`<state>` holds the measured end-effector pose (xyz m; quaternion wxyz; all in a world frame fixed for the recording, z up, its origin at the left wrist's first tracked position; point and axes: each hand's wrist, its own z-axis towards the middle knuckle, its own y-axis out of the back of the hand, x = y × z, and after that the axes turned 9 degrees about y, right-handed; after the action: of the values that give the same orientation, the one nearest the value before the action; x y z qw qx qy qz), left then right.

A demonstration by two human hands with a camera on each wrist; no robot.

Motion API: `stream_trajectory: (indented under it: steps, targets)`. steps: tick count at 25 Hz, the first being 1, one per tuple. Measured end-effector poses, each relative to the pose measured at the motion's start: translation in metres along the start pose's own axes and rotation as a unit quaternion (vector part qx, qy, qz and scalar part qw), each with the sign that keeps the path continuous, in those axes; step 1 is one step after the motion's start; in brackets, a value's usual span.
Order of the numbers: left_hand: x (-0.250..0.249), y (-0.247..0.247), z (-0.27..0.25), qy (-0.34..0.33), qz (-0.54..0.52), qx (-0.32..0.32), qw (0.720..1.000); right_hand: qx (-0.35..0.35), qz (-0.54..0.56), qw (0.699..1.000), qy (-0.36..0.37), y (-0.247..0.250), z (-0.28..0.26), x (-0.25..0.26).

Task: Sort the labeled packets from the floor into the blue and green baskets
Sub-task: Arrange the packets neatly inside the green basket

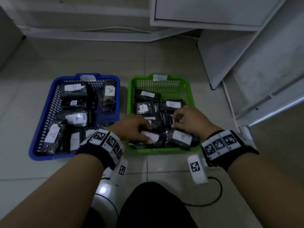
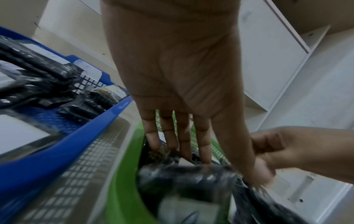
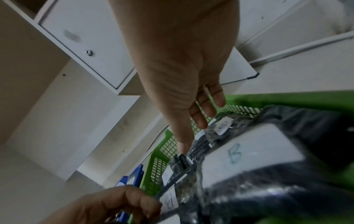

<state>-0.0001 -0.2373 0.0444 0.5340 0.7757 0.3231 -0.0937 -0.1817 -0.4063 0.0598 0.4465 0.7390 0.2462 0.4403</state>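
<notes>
The green basket [image 1: 158, 150] holds several black packets with white "B" labels. The blue basket [image 1: 49, 156] to its left holds several packets labeled "A". My left hand [image 1: 144, 132] reaches into the green basket's near left corner. Its fingers and thumb pinch a labeled packet [image 1: 153, 137] lying on the pile; in the left wrist view this packet [image 2: 184, 177] is blurred under the fingers [image 2: 203, 151]. My right hand [image 1: 175, 120] is over the basket's middle, thumb and curled fingers pinching the edge of another black packet [image 1: 167, 120] [image 3: 182, 162]. A "B" packet [image 3: 249, 153] lies just below the right wrist.
A white cabinet [image 1: 213, 12] stands behind the baskets, and white panels [image 1: 230, 51] lean at the right. A black cable [image 1: 217, 195] loops on the tiled floor near my dark-clothed knee [image 1: 153, 206]. Bare tile lies in front of and behind the baskets.
</notes>
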Motion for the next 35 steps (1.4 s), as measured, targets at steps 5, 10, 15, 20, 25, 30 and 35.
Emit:
stream_trajectory:
  steps: [5,10,15,20,25,30,35]
  targets:
    - [0.007,-0.007,-0.020,0.019,-0.027,-0.038,0.999,0.079,-0.121,0.989,0.011,-0.021,-0.043,0.002]
    - [0.004,-0.001,-0.027,0.050,0.003,-0.067,0.996,0.105,-0.132,0.986,0.003,-0.022,-0.040,0.003]
    - [0.003,-0.009,-0.018,0.060,0.083,-0.001,0.995,0.140,-0.153,0.978,0.001,-0.020,-0.037,-0.001]
    - [-0.001,0.009,-0.008,0.045,0.059,-0.057,0.996,0.113,-0.148,0.982,0.010,-0.019,-0.037,-0.003]
    - [-0.018,-0.005,0.009,0.014,0.086,-0.035,0.996,0.098,-0.111,0.989,0.015,-0.018,-0.038,-0.007]
    - [-0.016,-0.014,0.007,0.032,0.121,0.039,0.991,0.114,-0.073,0.991,0.011,-0.018,-0.035,-0.010]
    - [-0.012,-0.016,0.007,0.053,0.116,0.012,0.992,0.078,-0.058,0.995,-0.003,-0.020,-0.036,-0.008]
